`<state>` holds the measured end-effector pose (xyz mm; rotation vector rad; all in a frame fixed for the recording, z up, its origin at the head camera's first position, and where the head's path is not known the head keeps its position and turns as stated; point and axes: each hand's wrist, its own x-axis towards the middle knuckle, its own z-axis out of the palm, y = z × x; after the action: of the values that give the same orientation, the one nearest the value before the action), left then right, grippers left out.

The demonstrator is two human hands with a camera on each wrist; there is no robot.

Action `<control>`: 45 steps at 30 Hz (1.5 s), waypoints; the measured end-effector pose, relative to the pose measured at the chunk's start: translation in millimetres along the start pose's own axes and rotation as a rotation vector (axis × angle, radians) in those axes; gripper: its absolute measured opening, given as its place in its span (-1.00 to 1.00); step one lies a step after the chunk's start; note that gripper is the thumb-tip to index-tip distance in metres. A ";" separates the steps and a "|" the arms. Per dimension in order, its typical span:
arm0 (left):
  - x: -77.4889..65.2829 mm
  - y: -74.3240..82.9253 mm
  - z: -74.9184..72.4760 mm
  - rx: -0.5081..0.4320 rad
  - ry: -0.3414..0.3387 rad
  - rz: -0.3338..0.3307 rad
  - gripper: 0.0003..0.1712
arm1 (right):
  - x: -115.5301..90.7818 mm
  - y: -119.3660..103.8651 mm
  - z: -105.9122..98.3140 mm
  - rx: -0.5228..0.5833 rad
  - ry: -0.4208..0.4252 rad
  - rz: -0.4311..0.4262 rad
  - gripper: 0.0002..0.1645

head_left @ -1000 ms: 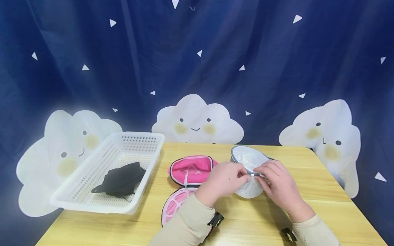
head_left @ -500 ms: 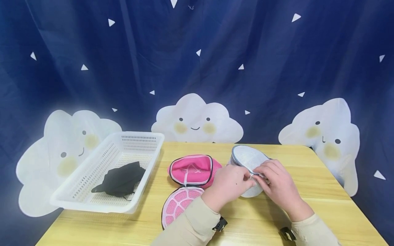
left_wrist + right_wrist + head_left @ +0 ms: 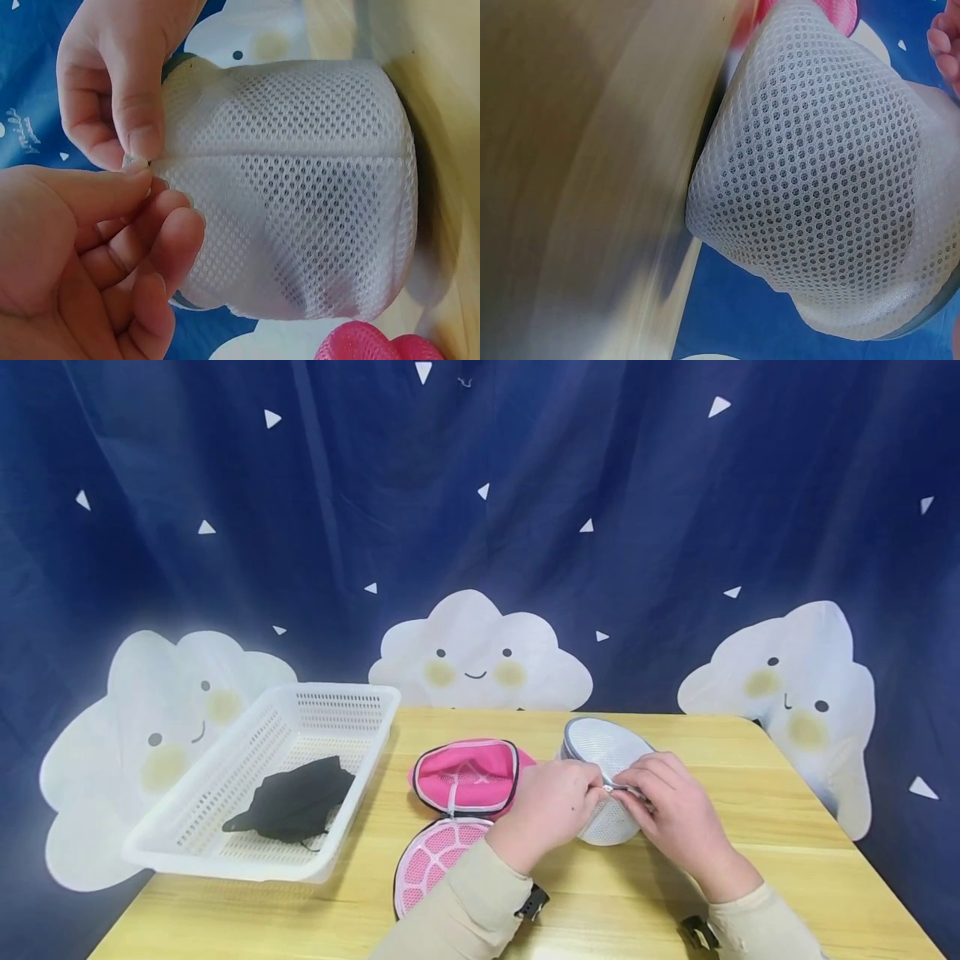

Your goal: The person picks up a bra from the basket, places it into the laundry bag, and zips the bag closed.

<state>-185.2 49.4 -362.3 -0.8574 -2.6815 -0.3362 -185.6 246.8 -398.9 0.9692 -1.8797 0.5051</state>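
A white mesh laundry bag (image 3: 611,822) with a grey zipped rim stands on the table, its round lid tilted up at the back. At the front of that rim my left hand (image 3: 551,802) pinches the zipper end between thumb and finger. My right hand (image 3: 678,810) grips the rim just beside it, fingertips almost meeting the left ones. Seen from the left wrist, both thumbs press at a small zipper piece (image 3: 135,162), mostly covered by the fingers. The right wrist view is filled by the mesh side (image 3: 825,165) of the bag.
A pink mesh laundry bag (image 3: 465,777) lies unzipped left of the hands, its lid (image 3: 435,860) folded toward the front and partly under the left sleeve. Farther left, a white plastic basket (image 3: 360,702) holds a black cloth (image 3: 296,802). Behind the table (image 3: 810,893) hangs a blue curtain (image 3: 480,527).
Both hands stay at the front of the white bag's rim; their meeting point shifts slightly left. The pink bag and the basket stay put.
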 end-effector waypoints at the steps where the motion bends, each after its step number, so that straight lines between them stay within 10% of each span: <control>1: 0.2 -1.3 -0.2 0.004 -0.003 -0.001 -0.84 | 0.0 0.2 0.0 0.000 -0.003 -0.002 -0.58; 25: 4.9 -35.3 -19.3 -0.068 -0.054 -0.103 -0.81 | -6.2 19.1 -9.2 -0.027 -0.002 0.040 -0.76; 45: 3.1 -37.4 -19.7 -0.194 -0.119 -0.064 -0.83 | -10.0 22.0 -10.6 -0.004 -0.009 0.094 -0.87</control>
<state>-205.5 15.2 -347.8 -0.8717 -2.8259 -0.5864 -194.7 271.4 -401.3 0.8848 -1.9405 0.5539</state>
